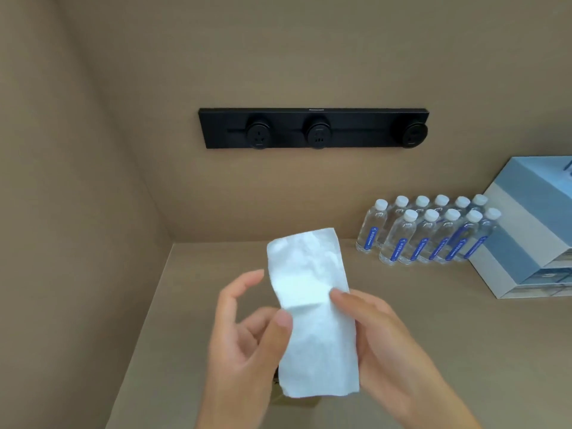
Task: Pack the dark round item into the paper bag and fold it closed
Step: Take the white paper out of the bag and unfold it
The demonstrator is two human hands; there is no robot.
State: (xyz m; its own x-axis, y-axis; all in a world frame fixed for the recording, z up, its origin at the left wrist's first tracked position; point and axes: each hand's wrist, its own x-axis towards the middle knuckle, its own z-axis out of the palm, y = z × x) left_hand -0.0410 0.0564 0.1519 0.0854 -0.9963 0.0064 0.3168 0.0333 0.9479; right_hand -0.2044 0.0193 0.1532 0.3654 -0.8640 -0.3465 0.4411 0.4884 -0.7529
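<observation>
I find both hands raised over the tabletop (402,305), sharing a white paper bag (312,308) held upright and clear of the surface. The left hand (247,332) has its thumb pressed on the bag's left edge near mid-height, the other fingers spread and curled loosely apart. Its grip is a light thumb pinch, not a full clasp. The right hand (380,339) wraps the bag's right edge, fingertips on the front face and palm behind; that grip is closed on the paper.

The bag is crumpled, with a crease across its middle. I cannot tell which end is its mouth.

The dark round item is not visible. I cannot say whether it is already inside; the lower half looks slightly full, but that is inconclusive. A small dark and tan shape shows below the bag's bottom edge, too hidden to identify.

My judgement: the step in hand is handling the bag itself, either opening it or starting the fold. The next move calls for confirming the item's whereabouts, then creasing the open end squarely while the right hand steadies the body.

Bottles (433,233) and a box (526,230) stand well apart, at right.
</observation>
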